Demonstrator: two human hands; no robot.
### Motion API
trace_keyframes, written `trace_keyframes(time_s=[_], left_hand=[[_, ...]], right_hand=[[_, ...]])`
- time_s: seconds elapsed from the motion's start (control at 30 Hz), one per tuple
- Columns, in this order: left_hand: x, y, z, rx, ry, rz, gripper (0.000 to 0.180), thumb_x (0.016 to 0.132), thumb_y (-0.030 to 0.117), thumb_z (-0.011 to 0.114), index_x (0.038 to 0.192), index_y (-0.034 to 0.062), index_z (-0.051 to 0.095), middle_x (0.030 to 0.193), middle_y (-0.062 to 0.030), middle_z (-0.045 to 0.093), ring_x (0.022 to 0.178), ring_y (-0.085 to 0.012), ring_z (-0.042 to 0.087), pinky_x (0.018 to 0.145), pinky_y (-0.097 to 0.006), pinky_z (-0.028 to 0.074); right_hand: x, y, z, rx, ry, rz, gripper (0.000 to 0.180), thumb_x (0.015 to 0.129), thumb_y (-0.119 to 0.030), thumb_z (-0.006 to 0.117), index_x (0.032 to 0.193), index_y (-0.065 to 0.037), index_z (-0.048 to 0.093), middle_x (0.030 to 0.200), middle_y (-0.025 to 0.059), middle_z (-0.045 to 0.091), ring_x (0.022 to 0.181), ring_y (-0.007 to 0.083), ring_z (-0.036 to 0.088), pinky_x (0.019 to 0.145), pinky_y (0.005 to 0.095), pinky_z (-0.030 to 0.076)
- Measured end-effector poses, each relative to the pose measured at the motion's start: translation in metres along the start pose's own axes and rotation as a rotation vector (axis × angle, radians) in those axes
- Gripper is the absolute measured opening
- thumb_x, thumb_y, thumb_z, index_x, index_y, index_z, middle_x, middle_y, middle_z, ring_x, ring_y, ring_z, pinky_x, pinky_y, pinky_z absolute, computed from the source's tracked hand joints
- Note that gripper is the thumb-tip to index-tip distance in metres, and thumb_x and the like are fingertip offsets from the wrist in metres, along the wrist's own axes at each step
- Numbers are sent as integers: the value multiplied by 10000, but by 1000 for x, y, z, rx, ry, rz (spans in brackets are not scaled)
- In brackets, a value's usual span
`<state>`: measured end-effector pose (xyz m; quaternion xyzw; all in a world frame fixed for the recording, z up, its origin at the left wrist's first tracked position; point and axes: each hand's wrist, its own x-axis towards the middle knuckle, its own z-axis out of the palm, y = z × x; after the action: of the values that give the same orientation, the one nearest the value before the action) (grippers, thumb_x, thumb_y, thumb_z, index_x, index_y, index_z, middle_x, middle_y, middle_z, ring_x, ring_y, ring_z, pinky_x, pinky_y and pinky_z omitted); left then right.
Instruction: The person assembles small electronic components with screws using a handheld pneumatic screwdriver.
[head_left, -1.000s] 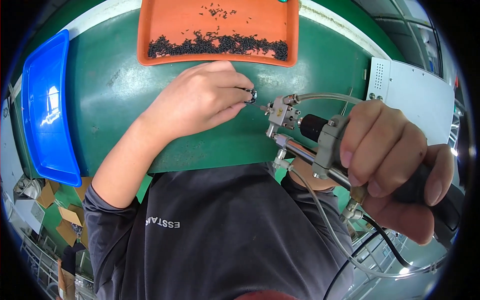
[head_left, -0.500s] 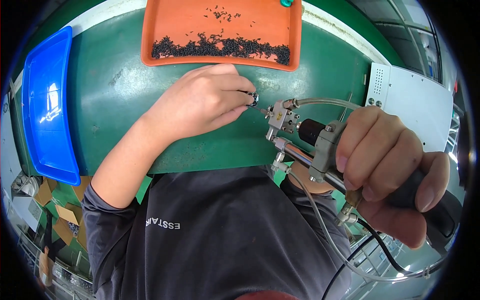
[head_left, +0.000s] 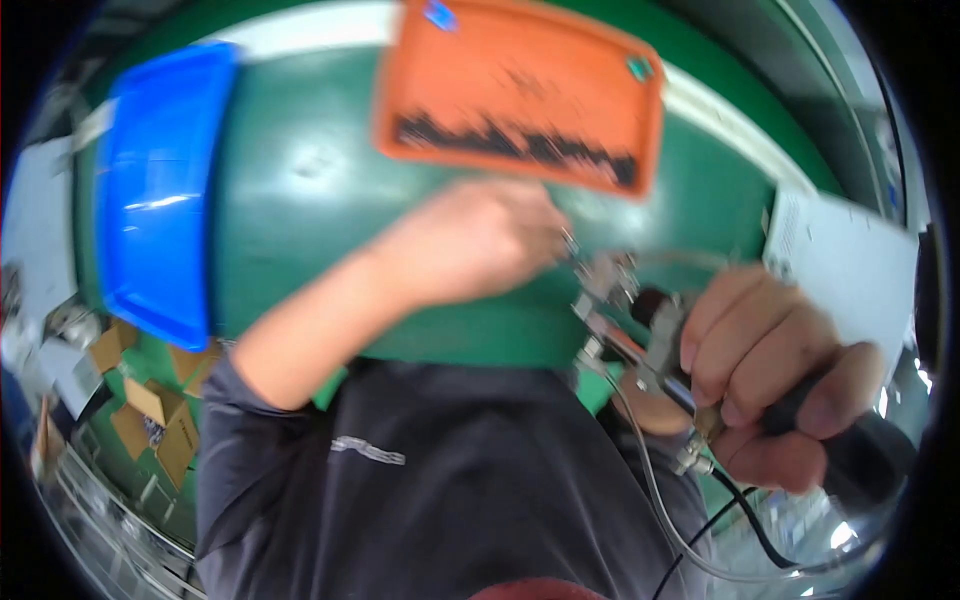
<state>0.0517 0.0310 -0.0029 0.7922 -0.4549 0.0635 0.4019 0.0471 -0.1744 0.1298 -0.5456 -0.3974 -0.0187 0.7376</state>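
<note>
My left hand [head_left: 485,240], blurred, is closed above the green bench. Its fingertips pinch a small dark, shiny part [head_left: 570,243], too smeared to name. Close by sits the thin tip of a hose-fed hand tool [head_left: 625,345] with a metal valve head and black grip. My right hand [head_left: 780,375] wraps its fingers around the tool's body, thumb near the black grip. Whether the tip touches the small part I cannot tell. Beyond my left hand is an orange tray [head_left: 590,60] with many small black screw-like pieces [head_left: 520,145] heaped along its near side.
An empty-looking blue tray [head_left: 160,200] lies at the left of the green bench [head_left: 290,220]. A pale metal box [head_left: 850,250] stands at the right. A clear tube [head_left: 650,480] and black cables hang from the tool. Opened cardboard boxes [head_left: 165,430] are at the lower left.
The whole view has swung, so bench, trays and both hands appear shifted right and mostly lower, with blur. My hands keep their grips, the small part still beside the tool tip.
</note>
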Motion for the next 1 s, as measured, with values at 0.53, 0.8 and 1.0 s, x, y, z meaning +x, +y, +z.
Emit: trace_keyframes(time_s=[0.53,0.8,1.0], left_hand=[[-81,7,-177,663,354,-388,100,764,53,737,862,72,737,985,-100,757,923,-311,706,820,-420,555],[-195,-65,-196,688,539,-778,161,884,88,733,1036,39,718,1122,-130,710,1131,-321,632,1008,-419,485],[-173,-59,-171,613,587,-860,147,892,65,720,1035,41,702,1108,-127,701,1101,-317,632,1001,-408,480]], right_hand=[[-29,-30,-12,-31,286,-270,324,998,-352,683,1125,-105,517,629,-46,523,483,79,491,477,231,399],[-28,-16,-17,-36,230,-277,318,973,-357,698,1085,-132,502,639,-57,539,493,86,513,507,229,417],[-30,-12,-16,-112,266,-218,317,965,-352,706,1062,-136,495,636,-55,542,492,90,513,523,232,422]])
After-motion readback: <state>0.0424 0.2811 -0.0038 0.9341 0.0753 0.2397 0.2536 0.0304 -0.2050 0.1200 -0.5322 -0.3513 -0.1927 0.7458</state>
